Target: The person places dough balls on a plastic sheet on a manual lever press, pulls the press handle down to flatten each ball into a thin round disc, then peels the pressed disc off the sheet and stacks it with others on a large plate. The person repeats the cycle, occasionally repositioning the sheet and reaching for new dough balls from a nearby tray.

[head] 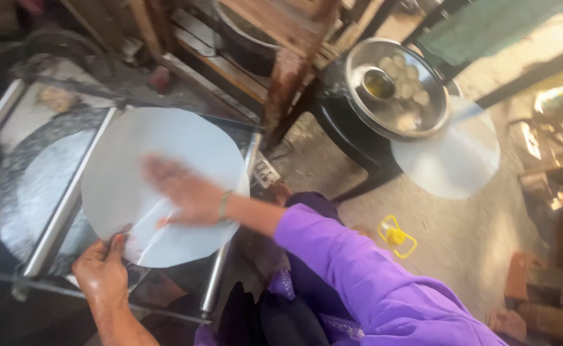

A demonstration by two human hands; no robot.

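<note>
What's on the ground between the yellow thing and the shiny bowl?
In the head view, another round white sheet lies between the yellow thing and the shiny bowl.

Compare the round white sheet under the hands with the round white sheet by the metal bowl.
The near sheet lies on a metal frame, pressed flat by the right hand and pinched at its edge by the left hand. The far sheet lies untouched, partly under the metal bowl. Both are thin, pale discs.

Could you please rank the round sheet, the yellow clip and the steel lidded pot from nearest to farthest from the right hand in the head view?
From the right hand:
1. Round sheet, directly under it.
2. Yellow clip, on the floor to the right.
3. Steel lidded pot, upper right.
</note>
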